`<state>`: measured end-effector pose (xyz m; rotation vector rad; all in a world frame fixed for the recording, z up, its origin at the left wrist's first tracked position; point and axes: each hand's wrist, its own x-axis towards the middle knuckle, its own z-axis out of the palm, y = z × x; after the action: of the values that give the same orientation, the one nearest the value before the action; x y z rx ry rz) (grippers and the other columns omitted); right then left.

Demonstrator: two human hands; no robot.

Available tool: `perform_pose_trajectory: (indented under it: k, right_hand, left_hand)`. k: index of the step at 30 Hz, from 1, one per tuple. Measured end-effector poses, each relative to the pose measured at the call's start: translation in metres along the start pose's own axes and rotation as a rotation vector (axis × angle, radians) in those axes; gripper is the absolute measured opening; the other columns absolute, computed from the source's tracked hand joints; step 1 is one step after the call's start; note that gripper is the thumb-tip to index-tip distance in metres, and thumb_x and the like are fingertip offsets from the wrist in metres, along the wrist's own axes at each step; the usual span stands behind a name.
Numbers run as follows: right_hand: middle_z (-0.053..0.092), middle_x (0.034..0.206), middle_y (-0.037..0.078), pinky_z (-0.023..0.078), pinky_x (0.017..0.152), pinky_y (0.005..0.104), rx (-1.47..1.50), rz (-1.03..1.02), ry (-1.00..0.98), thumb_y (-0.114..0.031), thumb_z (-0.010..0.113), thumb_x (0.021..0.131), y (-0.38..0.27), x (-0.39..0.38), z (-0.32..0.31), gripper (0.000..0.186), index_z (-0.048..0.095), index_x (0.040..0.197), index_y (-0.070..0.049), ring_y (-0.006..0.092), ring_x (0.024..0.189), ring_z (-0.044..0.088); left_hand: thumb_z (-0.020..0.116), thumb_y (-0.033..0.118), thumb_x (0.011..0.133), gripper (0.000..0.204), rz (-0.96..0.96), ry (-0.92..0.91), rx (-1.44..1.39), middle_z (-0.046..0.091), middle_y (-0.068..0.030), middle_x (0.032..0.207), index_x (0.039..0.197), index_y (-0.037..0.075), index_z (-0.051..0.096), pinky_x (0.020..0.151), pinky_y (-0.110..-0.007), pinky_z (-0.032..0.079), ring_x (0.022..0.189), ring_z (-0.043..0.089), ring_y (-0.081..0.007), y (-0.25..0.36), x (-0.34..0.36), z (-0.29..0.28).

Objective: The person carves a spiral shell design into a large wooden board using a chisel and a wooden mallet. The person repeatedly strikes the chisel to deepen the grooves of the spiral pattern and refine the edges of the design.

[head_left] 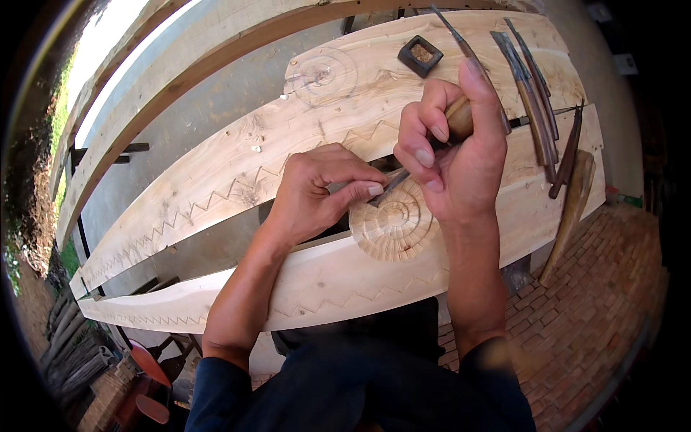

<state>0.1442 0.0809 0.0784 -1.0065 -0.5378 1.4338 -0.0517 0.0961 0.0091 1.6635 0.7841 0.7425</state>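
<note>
Frame centre: we see the right hand wrapped around a wood-handled chisel, the left hand pinching its blade at a carved rosette. More chisels lie upper right.

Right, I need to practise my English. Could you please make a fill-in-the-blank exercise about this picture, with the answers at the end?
1. The right hand grips the chisel by its wooden ____.
2. At the fingers of the left hand, the carving has the outline of a ____.
3. The line along the near board runs in a ____ pattern.
4. On the far board, the small open box is ____ in colour.

Missing words: handle; circle; zigzag; black.
</note>
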Motion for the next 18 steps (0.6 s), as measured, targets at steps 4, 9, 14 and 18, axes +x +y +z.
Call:
perform_pose_trajectory:
  k: [4, 9, 14, 18]
  right_hand:
    - [0.049, 0.056, 0.013, 0.027, 0.039, 0.0273, 0.325, -0.209, -0.248, -0.067, 0.025, 0.114, -0.026, -0.038, -0.013, 0.070, 0.040, 0.074, -0.012, 0.0120, 0.040, 0.030]
    - [0.064, 0.070, 0.010, 0.039, 0.041, 0.0262, -0.385, -0.912, -0.309, -0.066, 0.055, 0.108, 0.018, -0.090, -0.012, 0.064, 0.050, 0.083, -0.007, 0.0119, 0.040, 0.047]
    - [0.059, 0.073, 0.010, 0.046, 0.051, 0.0308, -0.589, -0.950, -0.478, -0.047, 0.066, 0.108, 0.063, -0.134, 0.030, 0.052, 0.052, 0.079, -0.005, 0.0189, 0.054, 0.056]
    - [0.052, 0.070, 0.006, 0.043, 0.051, 0.0319, -0.642, -1.013, -0.448, -0.040, 0.067, 0.107, 0.078, -0.127, 0.034, 0.048, 0.050, 0.077, -0.007, 0.0188, 0.056, 0.054]
  left_hand:
    - [0.086, 0.003, 0.086, 0.013, 0.114, 0.264, 0.157, 0.078, -0.0125, 0.085, 0.099, 0.000, 0.083, 0.070, -0.034, 0.056, 0.077, 0.073, -0.0244, 0.018, -0.023, -0.005]
    - [0.095, 0.013, 0.077, 0.042, 0.402, 0.162, 0.391, 0.072, -0.0058, 0.074, 0.114, -0.001, 0.082, 0.054, -0.030, 0.052, 0.061, 0.068, -0.0192, 0.027, -0.064, 0.009]
    - [0.090, 0.007, 0.078, 0.049, 0.518, 0.065, 0.401, 0.072, -0.0014, 0.078, 0.126, 0.003, 0.079, 0.053, -0.028, 0.054, 0.063, 0.068, -0.0138, 0.014, -0.067, 0.024]
    - [0.082, 0.007, 0.080, 0.041, 0.539, 0.031, 0.501, 0.075, -0.0046, 0.084, 0.122, 0.004, 0.080, 0.056, -0.029, 0.056, 0.068, 0.071, -0.0159, 0.008, -0.072, 0.023]
